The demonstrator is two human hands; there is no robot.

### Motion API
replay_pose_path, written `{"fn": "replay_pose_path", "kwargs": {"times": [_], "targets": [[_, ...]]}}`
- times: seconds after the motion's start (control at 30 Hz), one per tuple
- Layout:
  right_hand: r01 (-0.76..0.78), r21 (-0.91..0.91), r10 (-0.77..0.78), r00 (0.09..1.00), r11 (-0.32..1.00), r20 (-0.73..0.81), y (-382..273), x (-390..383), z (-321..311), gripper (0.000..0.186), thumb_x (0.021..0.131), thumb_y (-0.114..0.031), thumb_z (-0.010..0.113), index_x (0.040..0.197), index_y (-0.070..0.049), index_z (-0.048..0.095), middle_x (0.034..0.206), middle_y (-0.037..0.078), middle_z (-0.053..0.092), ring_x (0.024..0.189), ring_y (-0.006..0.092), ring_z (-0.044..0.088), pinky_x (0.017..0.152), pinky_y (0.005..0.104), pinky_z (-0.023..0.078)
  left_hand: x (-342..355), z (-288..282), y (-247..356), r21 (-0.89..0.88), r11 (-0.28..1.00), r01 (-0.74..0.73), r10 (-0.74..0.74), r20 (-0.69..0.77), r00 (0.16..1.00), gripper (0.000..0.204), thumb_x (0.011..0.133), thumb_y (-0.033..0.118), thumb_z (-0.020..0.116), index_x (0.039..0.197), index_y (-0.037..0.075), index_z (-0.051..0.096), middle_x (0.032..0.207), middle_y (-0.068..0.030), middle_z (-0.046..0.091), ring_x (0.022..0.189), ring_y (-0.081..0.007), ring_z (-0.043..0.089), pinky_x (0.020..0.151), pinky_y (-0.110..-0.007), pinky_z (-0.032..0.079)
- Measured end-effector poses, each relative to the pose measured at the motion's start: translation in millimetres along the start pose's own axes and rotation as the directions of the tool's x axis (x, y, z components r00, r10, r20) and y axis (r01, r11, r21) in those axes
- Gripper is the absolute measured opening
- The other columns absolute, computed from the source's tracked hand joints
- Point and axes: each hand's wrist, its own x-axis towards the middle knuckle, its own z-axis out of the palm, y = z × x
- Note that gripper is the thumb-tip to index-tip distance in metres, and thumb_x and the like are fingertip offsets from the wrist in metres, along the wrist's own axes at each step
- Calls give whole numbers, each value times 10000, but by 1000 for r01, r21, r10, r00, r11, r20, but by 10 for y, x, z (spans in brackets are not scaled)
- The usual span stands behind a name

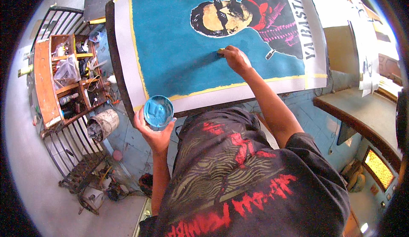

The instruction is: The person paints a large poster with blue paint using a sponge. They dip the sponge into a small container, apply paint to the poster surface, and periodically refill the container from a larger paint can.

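Observation:
My left hand (157, 137) is wrapped round a round tub of blue paint (158, 112), held by the near left corner of a large painting (179, 32). Over the blue background of that painting, my right hand (237, 60) pinches a small yellowish thing (220, 52); its kind is hard to make out, and it is at or just above the surface. A painted figure in dark glasses and a red scarf (265, 11) fills the right part. Yellow masking tape (204, 89) lines the blue field, with a white margin outside it.
A wooden compartment shelf (44, 81) full of bags and tools stands on the left, beside black metal railings (70, 139). Below it is a paint-stained bucket (106, 122). At the right, a brown-edged counter (362, 113) juts out near the painting's corner.

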Motion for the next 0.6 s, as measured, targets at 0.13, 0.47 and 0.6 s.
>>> {"fn": "replay_pose_path", "kwargs": {"times": [0.13,0.47,0.6], "targets": [[70,49,-68,997,996,-39,-52,114,28,224,884,-97,528,1022,-168,689,952,127,632,952,339,637,807,428,534,-22,-51,34,15,1000,24,-24,-4,1000,1155,606,109,916,1450,25,131,1408,-228,418,1281,-350,442,1113,-487,316],[7,95,-5,1000,995,-21,-139,205,-274,251,898,-95,530,1042,-192,712,914,131,633,885,348,657,764,448,541,-113,-91,-79,-54,997,49,-51,-45,998,1152,622,86,904,1462,35,117,1415,-236,408,1281,-351,450,1102,-486,340],[-30,26,31,999,999,-28,-86,-166,-298,258,898,-92,526,1049,-189,710,900,136,620,855,353,650,748,452,540,-104,-75,-79,-80,995,52,-55,-46,997,1140,628,80,900,1458,33,121,1417,-238,404,1278,-347,451,1099,-482,346]]}}
